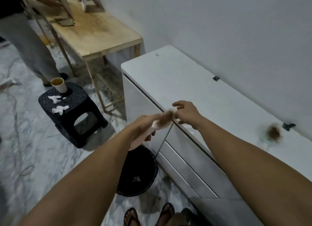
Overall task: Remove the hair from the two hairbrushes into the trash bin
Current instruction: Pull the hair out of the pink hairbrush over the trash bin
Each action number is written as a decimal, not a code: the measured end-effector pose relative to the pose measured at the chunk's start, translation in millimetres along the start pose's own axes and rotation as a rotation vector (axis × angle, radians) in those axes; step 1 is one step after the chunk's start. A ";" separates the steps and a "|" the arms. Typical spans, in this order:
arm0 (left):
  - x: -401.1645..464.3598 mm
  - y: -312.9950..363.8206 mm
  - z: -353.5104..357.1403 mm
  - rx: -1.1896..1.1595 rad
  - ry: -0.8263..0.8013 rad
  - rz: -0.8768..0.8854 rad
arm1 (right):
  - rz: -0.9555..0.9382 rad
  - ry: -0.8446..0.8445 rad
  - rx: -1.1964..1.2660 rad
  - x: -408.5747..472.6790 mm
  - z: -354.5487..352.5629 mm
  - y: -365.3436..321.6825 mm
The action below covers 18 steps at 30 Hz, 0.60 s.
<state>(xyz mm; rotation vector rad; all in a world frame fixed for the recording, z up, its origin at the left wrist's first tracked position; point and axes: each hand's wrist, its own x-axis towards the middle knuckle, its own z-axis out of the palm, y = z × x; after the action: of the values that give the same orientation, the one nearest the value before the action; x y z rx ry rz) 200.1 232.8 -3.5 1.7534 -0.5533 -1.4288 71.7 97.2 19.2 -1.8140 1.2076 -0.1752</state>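
My left hand grips a pale pink hairbrush by its handle, held over the edge of the white cabinet. Brown hair fills its bristles. My right hand is at the brush head, fingertips pinching the hair clump at its far end. A second, pale green hairbrush, also matted with brown hair, lies on the cabinet top to the right. The black trash bin stands on the floor below my left forearm, with a small white scrap inside.
A black plastic stool with a paper cup and tissue scraps stands to the left. Behind it is a wooden table, where another person stands. My sandalled feet are near the bin. Cables lie on the marble floor.
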 end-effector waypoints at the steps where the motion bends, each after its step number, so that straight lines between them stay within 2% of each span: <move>1: -1.7 -5.9 -5.9 -0.015 0.016 -0.015 | -0.002 -0.041 0.006 3.1 9.0 -1.1; 9: 14.7 -58.3 -30.4 -0.161 0.172 -0.121 | 0.006 -0.221 0.019 32.9 65.9 -3.1; 14: 14.0 -88.4 -26.9 -0.135 0.333 -0.159 | -0.008 -0.386 -0.071 52.7 99.9 6.7; 18: 9.3 -113.0 -13.1 -0.167 0.414 -0.186 | -0.052 -0.435 -0.086 64.0 129.6 31.3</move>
<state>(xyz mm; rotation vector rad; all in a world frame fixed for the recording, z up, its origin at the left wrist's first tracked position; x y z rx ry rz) 198.8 296.7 -98.1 1.9289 -0.0518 -1.1458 155.8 122.5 -99.9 -1.8359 0.8708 0.2360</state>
